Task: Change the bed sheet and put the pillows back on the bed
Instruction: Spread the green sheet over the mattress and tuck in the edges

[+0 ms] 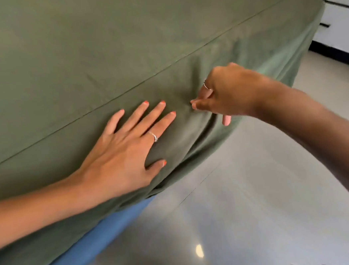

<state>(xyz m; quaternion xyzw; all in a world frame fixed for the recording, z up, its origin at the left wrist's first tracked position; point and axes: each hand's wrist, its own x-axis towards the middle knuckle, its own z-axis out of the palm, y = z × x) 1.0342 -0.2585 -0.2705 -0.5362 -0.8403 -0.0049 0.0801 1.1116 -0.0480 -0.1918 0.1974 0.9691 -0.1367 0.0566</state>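
An olive green bed sheet (105, 60) covers the top of the bed and hangs down its near side, with a stitched seam running along the edge. My left hand (127, 150) lies flat with spread fingers, pressing the hanging part of the sheet against the mattress side. My right hand (222, 93) is just to its right and pinches a small fold of the sheet between thumb and fingers. Wrinkles fan out below that pinch. No pillows are in view.
A blue mattress side (90, 241) shows below the sheet's lower hem. Glossy grey floor tiles (247, 199) fill the lower right. White drawers with black handles (341, 14) stand past the bed's far corner.
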